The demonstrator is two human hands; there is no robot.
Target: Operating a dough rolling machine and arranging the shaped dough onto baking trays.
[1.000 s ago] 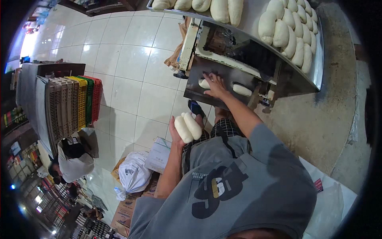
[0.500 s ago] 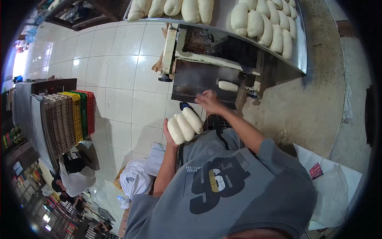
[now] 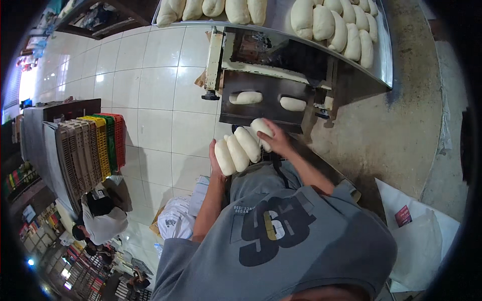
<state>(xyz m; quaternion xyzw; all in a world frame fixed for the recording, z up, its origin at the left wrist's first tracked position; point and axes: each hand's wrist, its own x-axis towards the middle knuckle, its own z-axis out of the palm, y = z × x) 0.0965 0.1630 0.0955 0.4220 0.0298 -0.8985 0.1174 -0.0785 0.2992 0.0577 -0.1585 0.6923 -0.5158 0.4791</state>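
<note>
Head view, centre of frame: left hand (image 3: 217,159) turned palm up, cradling three pale, oblong pieces of raw dough (image 3: 237,149) in a row across palm and forearm. Right hand (image 3: 276,138) closed around a fourth pale dough piece (image 3: 261,128), pressed against the end of that row.

Just above the hands, dark metal chute of a dough-shaping machine (image 3: 268,100), with two more shaped dough pieces (image 3: 246,97) lying apart on it, one left, one right. Across the upper edge, long steel table (image 3: 384,70) loaded with larger pale dough lumps (image 3: 341,30) in close rows.

Judged from this: four pieces gathered so far, two waiting on the chute, so collection looks partly done; no telling how many more to come out.

Middle left: stack of plastic crates (image 3: 93,150), grey, yellow, green and red, standing on edge. Lower left: another person (image 3: 100,220) bent over, details too small to read.

Hidden or unclear: left fingers mostly under the dough, grip hard to judge; machine's upper workings dark and shadowed; table cut off at the top edge; white bags at lower right (image 3: 422,241) partly out of frame.
</note>
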